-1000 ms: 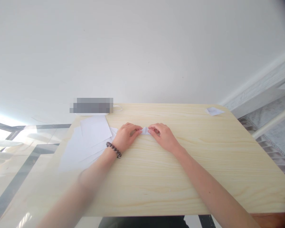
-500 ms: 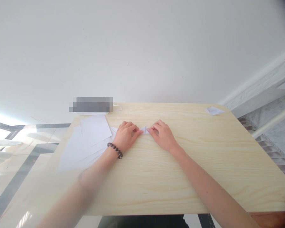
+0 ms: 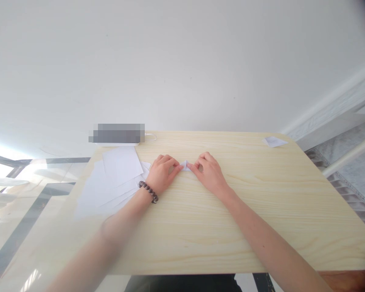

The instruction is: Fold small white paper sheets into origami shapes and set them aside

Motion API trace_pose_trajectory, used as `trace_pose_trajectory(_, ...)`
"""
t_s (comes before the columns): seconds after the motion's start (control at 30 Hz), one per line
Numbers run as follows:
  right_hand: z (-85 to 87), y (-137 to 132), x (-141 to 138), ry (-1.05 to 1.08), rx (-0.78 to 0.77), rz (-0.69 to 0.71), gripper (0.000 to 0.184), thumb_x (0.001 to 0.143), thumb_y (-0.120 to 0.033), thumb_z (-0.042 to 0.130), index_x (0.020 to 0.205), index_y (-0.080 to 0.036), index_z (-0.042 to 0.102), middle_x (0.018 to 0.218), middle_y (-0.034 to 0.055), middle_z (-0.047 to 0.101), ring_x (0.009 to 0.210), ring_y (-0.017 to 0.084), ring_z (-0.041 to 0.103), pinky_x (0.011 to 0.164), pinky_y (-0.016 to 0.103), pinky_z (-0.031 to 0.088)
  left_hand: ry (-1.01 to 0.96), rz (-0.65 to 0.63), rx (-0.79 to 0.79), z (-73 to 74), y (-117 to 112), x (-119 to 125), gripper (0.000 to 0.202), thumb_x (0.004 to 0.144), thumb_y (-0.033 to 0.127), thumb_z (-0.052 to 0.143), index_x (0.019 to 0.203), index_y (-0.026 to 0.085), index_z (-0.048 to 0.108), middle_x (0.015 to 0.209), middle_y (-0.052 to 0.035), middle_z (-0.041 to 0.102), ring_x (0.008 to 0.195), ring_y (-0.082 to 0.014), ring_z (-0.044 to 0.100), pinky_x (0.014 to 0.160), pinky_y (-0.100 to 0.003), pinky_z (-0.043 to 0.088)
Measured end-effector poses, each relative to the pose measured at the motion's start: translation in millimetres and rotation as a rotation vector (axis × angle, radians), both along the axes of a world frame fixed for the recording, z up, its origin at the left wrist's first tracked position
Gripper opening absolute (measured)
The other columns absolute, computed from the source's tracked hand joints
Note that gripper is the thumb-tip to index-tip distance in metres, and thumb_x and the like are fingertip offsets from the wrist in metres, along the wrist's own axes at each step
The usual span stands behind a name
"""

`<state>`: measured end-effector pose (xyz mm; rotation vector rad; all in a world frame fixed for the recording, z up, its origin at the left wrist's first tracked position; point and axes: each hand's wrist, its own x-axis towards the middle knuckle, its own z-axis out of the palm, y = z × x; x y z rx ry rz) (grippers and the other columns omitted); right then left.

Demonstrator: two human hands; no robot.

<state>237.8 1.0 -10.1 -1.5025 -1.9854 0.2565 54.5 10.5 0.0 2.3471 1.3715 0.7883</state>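
Observation:
On the light wooden table [image 3: 261,211], a small folded piece of white paper [image 3: 185,165] lies between my two hands. My left hand [image 3: 162,174], with a dark bead bracelet [image 3: 149,191] on its wrist, pinches the paper's left end with curled fingers. My right hand [image 3: 209,172] pinches the right end, fingers bent over it. Most of the paper is hidden by my fingertips.
Several loose white sheets [image 3: 112,178] lie on the table to the left of my left hand. A white flat object [image 3: 118,142] with a cable sits at the table's far edge. A small folded paper [image 3: 273,141] rests at the far right corner. A white wall stands behind.
Both hands have shifted slightly on the small paper, the fingertips moving closer together. The paper stays in the same spot.

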Motion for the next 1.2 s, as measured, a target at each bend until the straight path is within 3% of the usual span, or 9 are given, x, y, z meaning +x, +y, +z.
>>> trace_pose_trajectory(0.3, 0.3, 0.7, -1.3, 0.001, -0.019, -0.009, 0.033, 0.080, -0.043, 0.048, 0.058, -0.018, 0.053, 0.074, 0.0041, 0.049, 0.072, 0.016, 0.051, 0.072, 0.032, 0.042, -0.021, 0.026, -0.043, 0.4, 0.9, -0.3, 0.020, 0.081, 0.035, 0.049, 0.071, 0.019, 0.057, 0.073, -0.0024, 0.058, 0.080, -0.0184, 0.048, 0.073, -0.033, 0.041)
trace_pose_trajectory(0.47, 0.5, 1.3, -2.7, -0.021, -0.025, -0.033, 0.033, 0.080, -0.043, 0.049, 0.058, -0.018, 0.053, 0.074, 0.0044, 0.049, 0.072, 0.017, 0.051, 0.073, 0.033, 0.042, 0.028, 0.064, -0.002, -1.4, -0.7, 0.5, 0.023, 0.081, 0.037, 0.048, 0.074, 0.019, 0.059, 0.083, -0.0043, 0.055, 0.087, -0.0203, 0.045, 0.081, -0.037, 0.039)
trace_pose_trajectory(0.73, 4.0, 2.0, -2.8, -0.067, -0.032, -0.037, 0.036, 0.080, -0.046, 0.047, 0.058, -0.018, 0.054, 0.075, 0.0049, 0.050, 0.072, 0.017, 0.052, 0.069, 0.032, 0.043, 0.084, 0.087, 0.005, 0.2, -2.8, 1.1, 0.027, 0.081, 0.039, 0.047, 0.067, 0.017, 0.054, 0.090, -0.0064, 0.049, 0.088, -0.0216, 0.043, 0.079, -0.039, 0.040)
trace_pose_trajectory(1.03, 4.9, 2.9, -2.6, -0.115, -0.054, -0.053, 0.038, 0.079, -0.048, 0.047, 0.057, -0.019, 0.055, 0.075, 0.0037, 0.052, 0.064, 0.014, 0.053, 0.060, 0.029, 0.040, 0.296, 0.090, 0.040, 3.4, -1.7, 4.2, 0.028, 0.082, 0.039, 0.045, 0.067, 0.016, 0.051, 0.094, -0.0091, 0.048, 0.087, -0.0233, 0.043, 0.074, -0.039, 0.040)
trace_pose_trajectory(1.2, 5.0, 3.3, -3.0, -0.105, -0.045, -0.048, 0.037, 0.079, -0.048, 0.048, 0.057, -0.019, 0.054, 0.074, 0.0033, 0.052, 0.064, 0.014, 0.053, 0.060, 0.029, 0.039, 0.342, 0.129, 0.041, -0.3, -3.3, 5.8, 0.023, 0.083, 0.038, 0.045, 0.077, 0.017, 0.050, 0.097, -0.0087, 0.048, 0.089, -0.0247, 0.042, 0.075, -0.041, 0.038)
